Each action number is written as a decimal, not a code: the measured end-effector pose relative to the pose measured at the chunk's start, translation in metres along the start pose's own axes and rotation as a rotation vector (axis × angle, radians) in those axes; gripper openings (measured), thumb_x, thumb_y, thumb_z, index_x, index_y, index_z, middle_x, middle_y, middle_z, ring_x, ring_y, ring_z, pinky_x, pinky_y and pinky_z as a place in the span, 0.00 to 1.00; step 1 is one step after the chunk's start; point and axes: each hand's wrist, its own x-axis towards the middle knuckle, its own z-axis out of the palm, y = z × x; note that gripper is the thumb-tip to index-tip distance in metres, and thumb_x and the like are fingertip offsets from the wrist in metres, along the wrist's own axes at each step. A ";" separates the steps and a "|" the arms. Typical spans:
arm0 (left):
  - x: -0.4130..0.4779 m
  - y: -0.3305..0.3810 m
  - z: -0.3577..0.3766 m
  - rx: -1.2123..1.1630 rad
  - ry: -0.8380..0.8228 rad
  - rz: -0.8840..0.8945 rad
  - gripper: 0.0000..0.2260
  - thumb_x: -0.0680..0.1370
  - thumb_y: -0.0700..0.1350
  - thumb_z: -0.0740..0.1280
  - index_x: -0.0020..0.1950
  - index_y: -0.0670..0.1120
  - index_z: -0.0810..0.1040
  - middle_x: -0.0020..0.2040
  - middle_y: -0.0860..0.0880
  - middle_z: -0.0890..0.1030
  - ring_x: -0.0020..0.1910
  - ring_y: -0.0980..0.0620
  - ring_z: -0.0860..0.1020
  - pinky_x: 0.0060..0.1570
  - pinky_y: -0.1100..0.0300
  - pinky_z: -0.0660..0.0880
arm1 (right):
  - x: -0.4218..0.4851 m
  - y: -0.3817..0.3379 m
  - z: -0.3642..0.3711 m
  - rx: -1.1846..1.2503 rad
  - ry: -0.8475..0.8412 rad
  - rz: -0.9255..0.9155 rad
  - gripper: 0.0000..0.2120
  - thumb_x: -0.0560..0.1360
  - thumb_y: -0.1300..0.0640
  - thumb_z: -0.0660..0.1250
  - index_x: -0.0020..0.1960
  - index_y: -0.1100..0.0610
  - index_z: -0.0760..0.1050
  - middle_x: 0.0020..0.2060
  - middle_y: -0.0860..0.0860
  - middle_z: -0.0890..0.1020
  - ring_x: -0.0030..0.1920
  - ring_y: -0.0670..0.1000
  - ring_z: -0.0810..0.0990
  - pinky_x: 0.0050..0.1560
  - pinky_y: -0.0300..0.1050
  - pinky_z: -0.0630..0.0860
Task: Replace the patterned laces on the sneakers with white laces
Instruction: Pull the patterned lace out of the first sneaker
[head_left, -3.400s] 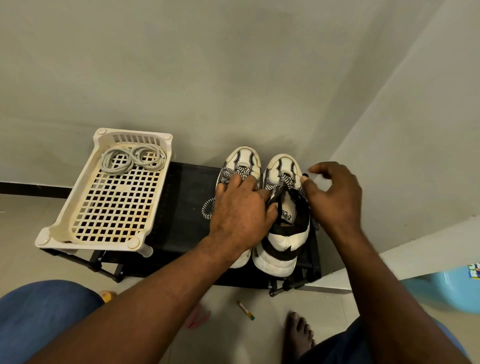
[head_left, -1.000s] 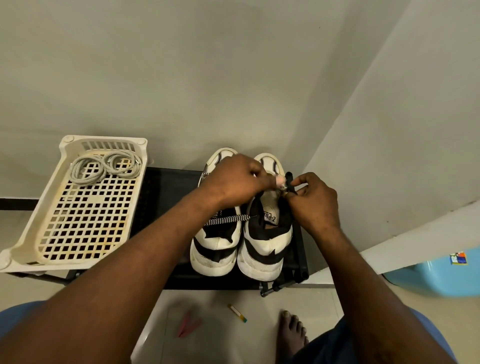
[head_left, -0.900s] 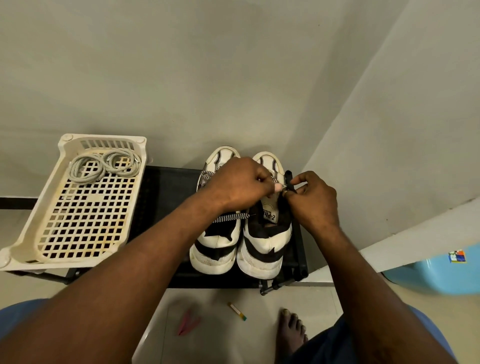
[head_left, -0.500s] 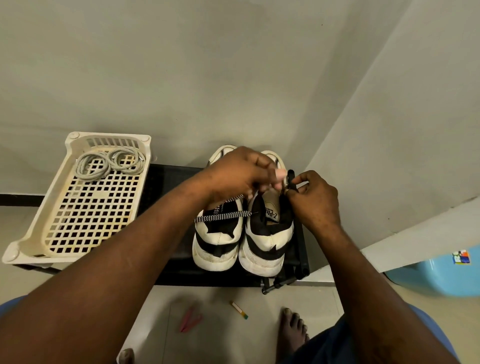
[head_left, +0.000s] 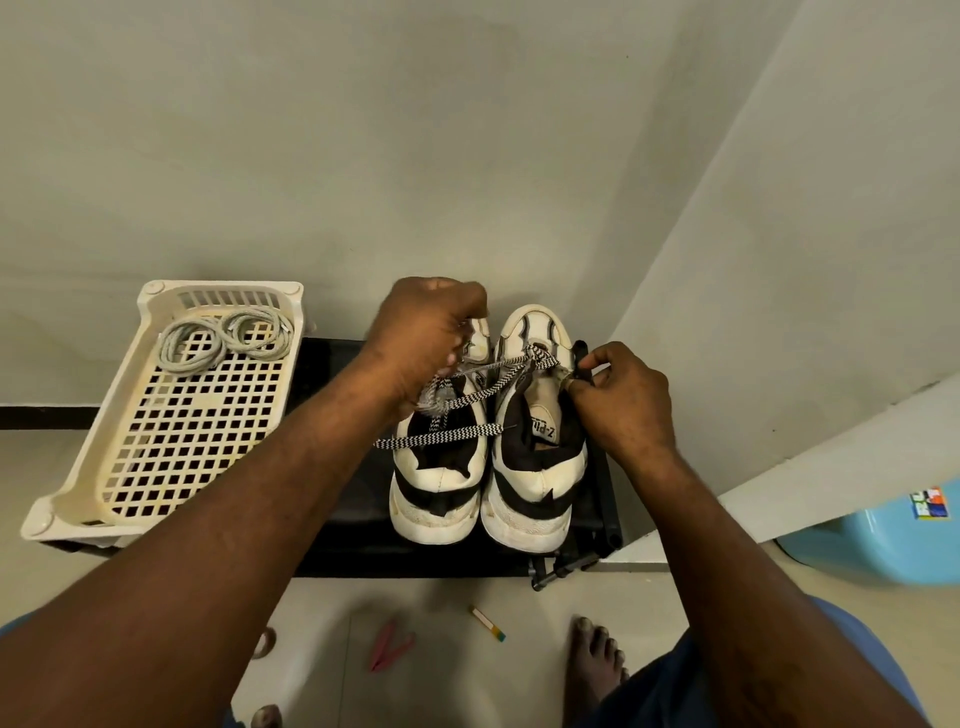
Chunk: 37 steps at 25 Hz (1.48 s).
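Two white-and-black sneakers stand side by side on a black rack (head_left: 343, 499), heels toward me: the left sneaker (head_left: 439, 488) and the right sneaker (head_left: 537, 467). A black-and-white patterned lace (head_left: 498, 384) runs from the right sneaker's eyelets leftward. My left hand (head_left: 423, 338) grips that lace above the left sneaker and holds it taut. My right hand (head_left: 621, 400) pinches the right sneaker's upper at its right side by the eyelets. Another stretch of patterned lace (head_left: 441, 436) lies across the left sneaker's opening. Coiled white laces (head_left: 223, 338) lie in a cream plastic basket (head_left: 104, 467).
The basket sits on the rack's left end, against the wall. A wall corner closes in on the right of the sneakers. On the floor lie a pink clip (head_left: 387, 644) and a small stick (head_left: 485, 621). My bare foot (head_left: 595, 670) and a blue tub (head_left: 883, 540) are at the right.
My left hand has drawn away to the left and back, pulling the patterned lace out of the right sneaker's eyelets. My right hand stays on the shoe's right side.
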 end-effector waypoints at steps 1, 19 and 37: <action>0.001 -0.001 -0.001 0.180 0.049 0.040 0.11 0.76 0.43 0.70 0.35 0.43 0.75 0.25 0.52 0.70 0.23 0.52 0.66 0.30 0.60 0.64 | 0.000 0.000 0.000 -0.001 0.001 -0.010 0.09 0.74 0.55 0.73 0.54 0.48 0.79 0.43 0.47 0.83 0.45 0.50 0.82 0.42 0.41 0.72; -0.058 -0.047 0.034 1.347 -0.171 0.359 0.19 0.84 0.62 0.53 0.70 0.61 0.75 0.65 0.53 0.75 0.66 0.46 0.65 0.62 0.44 0.65 | -0.005 -0.009 0.021 -0.326 -0.051 -0.326 0.12 0.77 0.53 0.70 0.60 0.49 0.80 0.61 0.50 0.75 0.59 0.54 0.75 0.49 0.47 0.75; -0.047 -0.069 0.024 1.385 -0.055 0.482 0.22 0.82 0.61 0.49 0.61 0.57 0.80 0.56 0.56 0.81 0.65 0.47 0.67 0.55 0.46 0.64 | 0.003 -0.010 0.016 0.380 0.098 -0.033 0.09 0.75 0.48 0.76 0.51 0.47 0.77 0.39 0.49 0.82 0.40 0.48 0.81 0.45 0.46 0.78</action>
